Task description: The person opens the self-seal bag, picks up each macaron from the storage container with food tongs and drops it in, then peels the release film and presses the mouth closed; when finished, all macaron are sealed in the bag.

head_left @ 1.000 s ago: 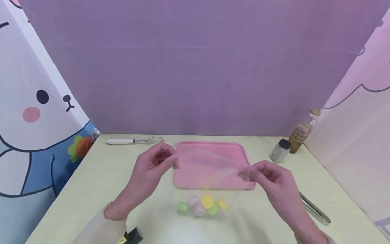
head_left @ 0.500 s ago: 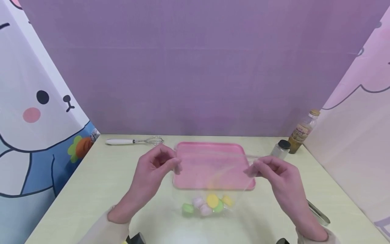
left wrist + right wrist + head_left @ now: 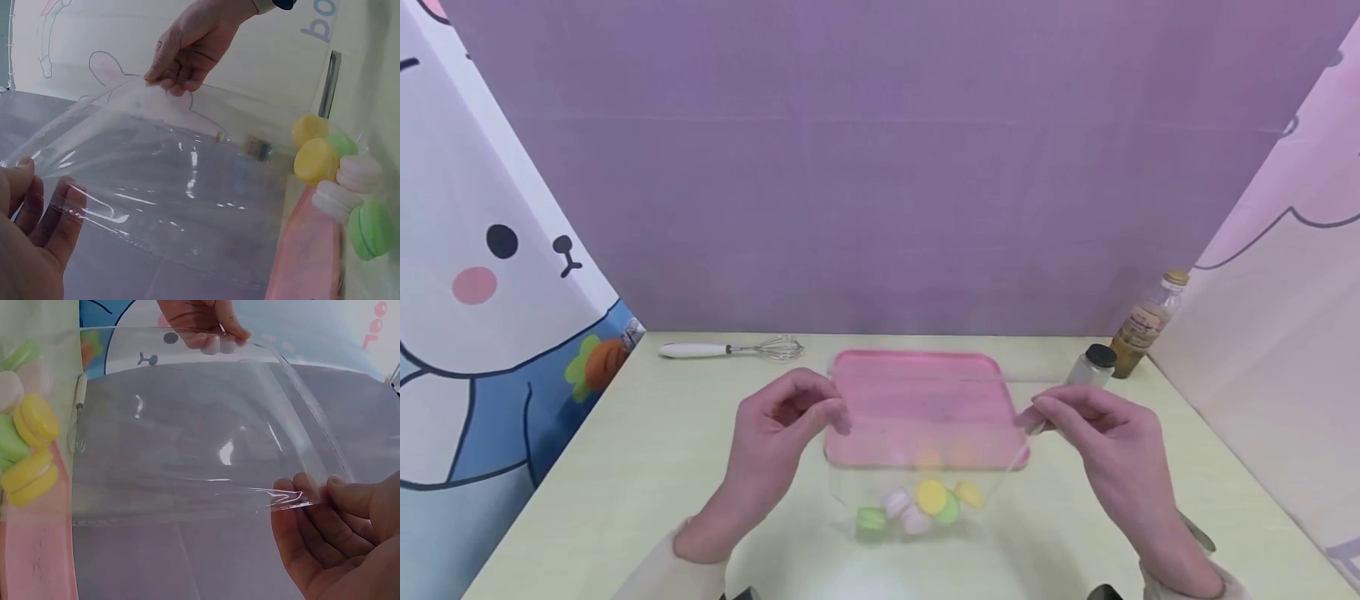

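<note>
A clear plastic bag [image 3: 187, 169] is stretched between my two hands, its top edge running across in front of the pink tray. My left hand [image 3: 778, 450] pinches one upper corner between thumb and fingers. At the other upper corner, my right hand [image 3: 1101, 458] pinches the film the same way. In the bag's bottom lie several macarons: yellow [image 3: 932, 497], green [image 3: 871, 520] and pale lilac [image 3: 915, 519]. Both wrist views show the film spread wide, with the macarons [image 3: 37, 419] gathered at the end away from the fingers.
Behind the bag lies the pink tray [image 3: 917, 361]. A whisk [image 3: 730, 347] with a white handle is at the back left. At the back right stand a black-lidded jar [image 3: 1093, 367] and a corked bottle [image 3: 1142, 329]. Metal tongs [image 3: 1198, 533] lie partly hidden behind my right wrist.
My right hand has moved right and slightly up, pulling the bag's top edge wider and straighter. The macarons have shifted a little to the right. My left hand has moved slightly right and down.
</note>
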{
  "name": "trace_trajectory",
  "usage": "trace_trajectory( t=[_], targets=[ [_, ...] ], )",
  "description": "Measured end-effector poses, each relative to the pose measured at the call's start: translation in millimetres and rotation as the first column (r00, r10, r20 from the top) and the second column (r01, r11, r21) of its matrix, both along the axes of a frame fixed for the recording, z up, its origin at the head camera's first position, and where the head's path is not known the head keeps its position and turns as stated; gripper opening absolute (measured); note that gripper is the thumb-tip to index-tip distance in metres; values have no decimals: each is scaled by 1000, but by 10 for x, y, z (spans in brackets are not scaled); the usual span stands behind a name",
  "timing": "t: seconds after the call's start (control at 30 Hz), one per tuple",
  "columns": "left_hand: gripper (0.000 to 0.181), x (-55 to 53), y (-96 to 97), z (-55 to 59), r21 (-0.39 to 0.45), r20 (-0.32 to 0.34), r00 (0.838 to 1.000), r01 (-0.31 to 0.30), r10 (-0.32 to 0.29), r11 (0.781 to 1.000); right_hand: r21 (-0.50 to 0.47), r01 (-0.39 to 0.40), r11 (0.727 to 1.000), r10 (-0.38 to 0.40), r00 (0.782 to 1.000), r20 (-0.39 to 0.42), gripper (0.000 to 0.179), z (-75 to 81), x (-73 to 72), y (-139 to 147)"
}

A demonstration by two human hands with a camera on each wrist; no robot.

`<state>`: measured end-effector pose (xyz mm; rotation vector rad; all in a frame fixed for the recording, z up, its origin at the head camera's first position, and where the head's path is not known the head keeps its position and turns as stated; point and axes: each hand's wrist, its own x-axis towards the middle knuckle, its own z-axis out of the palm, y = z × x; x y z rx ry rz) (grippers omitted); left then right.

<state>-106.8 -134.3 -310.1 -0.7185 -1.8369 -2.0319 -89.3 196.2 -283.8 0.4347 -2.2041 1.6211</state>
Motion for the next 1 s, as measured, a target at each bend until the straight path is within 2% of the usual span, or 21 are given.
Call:
trace_trajectory(
  t=[0.2, 0.43, 0.67, 0.87, 1.0],
  targets=[
    [6, 20, 49, -106, 10, 66, 998, 4, -5, 1000, 45, 28, 999, -30, 998, 49, 9, -72, -9, -7],
    [9, 16, 59, -182, -20, 121, 993, 15, -13, 1000, 21, 60, 998, -62, 993, 102, 13, -134, -37, -21],
    [9, 11, 72, -235, -72, 135, 991, 5, 5, 997, 0, 122, 993, -120, 977, 179, 18, -203, -57, -31],
    [9, -2, 84, -272, -101, 162, 987, -5, 21, 995, -7, 125, 992, -121, 972, 201, 22, -260, -75, -32],
    [9, -10, 92, -279, -85, 155, 988, -15, 28, 996, -10, 137, 991, -132, 971, 197, 27, -255, -82, -23]
  ],
)
